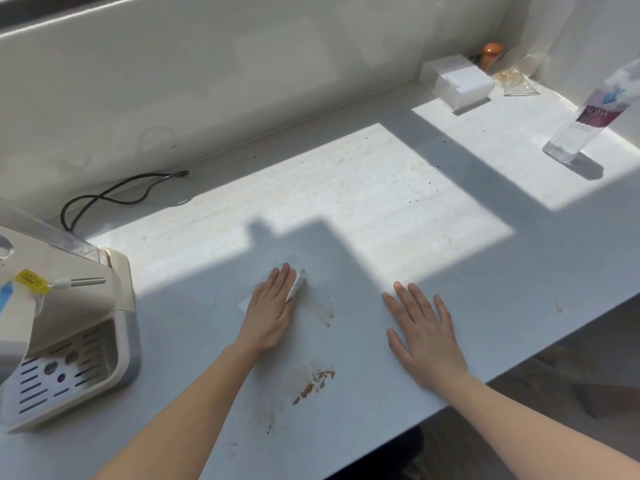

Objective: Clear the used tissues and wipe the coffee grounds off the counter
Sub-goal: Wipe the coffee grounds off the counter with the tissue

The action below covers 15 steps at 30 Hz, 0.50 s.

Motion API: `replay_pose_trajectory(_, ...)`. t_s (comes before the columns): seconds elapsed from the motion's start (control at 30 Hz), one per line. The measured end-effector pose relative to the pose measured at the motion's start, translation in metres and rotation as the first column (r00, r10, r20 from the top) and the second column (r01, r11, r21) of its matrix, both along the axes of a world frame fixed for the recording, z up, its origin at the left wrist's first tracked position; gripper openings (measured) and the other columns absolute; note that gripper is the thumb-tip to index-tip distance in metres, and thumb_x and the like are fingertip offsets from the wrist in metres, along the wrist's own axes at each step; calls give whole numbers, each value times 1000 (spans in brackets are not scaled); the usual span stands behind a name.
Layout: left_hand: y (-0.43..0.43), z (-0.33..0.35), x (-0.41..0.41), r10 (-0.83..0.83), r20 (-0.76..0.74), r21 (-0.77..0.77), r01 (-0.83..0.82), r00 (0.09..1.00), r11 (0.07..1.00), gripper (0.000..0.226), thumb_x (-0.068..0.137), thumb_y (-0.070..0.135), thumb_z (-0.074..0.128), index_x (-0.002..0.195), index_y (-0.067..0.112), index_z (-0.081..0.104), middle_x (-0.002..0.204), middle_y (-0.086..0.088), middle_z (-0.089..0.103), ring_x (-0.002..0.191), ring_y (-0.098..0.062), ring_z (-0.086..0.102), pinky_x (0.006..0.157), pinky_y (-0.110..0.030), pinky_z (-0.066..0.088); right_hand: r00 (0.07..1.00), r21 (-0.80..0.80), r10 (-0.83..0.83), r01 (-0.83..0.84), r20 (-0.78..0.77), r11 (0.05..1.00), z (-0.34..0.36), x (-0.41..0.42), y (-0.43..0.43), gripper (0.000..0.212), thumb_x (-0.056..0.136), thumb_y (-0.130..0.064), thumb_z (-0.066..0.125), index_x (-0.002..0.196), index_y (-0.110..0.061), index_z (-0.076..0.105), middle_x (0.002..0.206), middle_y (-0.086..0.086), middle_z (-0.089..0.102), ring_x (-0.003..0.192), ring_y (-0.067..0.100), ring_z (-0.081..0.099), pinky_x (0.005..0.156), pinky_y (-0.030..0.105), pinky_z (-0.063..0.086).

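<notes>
My left hand [272,308] lies flat on a white tissue [298,285], pressing it onto the white counter [363,209]. The tissue's folded edge sticks out past my fingers on the right. Brown coffee grounds [313,384] are smeared on the counter below that hand, near the front edge. A fainter brown streak [327,318] runs just right of the hand. My right hand [424,332] rests palm down on the bare counter with fingers spread, holding nothing.
A cream coffee machine [69,323] with a drip tray stands at the left, its black cable [114,195] behind it. At the back right are a white tissue box [460,81], an orange-capped bottle [491,55] and a clear water bottle [588,116]. The counter's front edge runs diagonally at right.
</notes>
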<state>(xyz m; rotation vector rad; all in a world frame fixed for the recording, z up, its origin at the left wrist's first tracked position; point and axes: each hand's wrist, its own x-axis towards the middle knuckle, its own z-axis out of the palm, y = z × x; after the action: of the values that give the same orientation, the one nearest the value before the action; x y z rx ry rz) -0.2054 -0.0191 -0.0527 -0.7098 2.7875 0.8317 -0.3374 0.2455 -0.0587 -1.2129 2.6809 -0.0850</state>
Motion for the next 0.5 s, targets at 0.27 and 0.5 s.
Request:
replay_pose_trajectory(0.27, 77, 1, 25, -353, -41, 48, 355, 935, 934, 57, 100, 23, 26, 146, 32, -6, 154, 20, -14, 141, -1, -20, 108, -15, -22, 1000, -6, -13, 13, 3, 1000, 0, -2, 0, 62, 90, -47, 19, 149, -27, 20, 158, -2, 17, 146, 17, 10, 116, 47, 4)
replay_pose_trajectory(0.5, 112, 19, 53, -405, -12, 230, 396, 914, 889, 52, 101, 21, 24, 149, 32, 5, 155, 23, -4, 140, 6, -16, 113, -19, -15, 1000, -8, -16, 16, -9, 1000, 2, 0, 1, 61, 90, -46, 20, 148, -27, 23, 157, -2, 21, 145, 16, 14, 116, 46, 7)
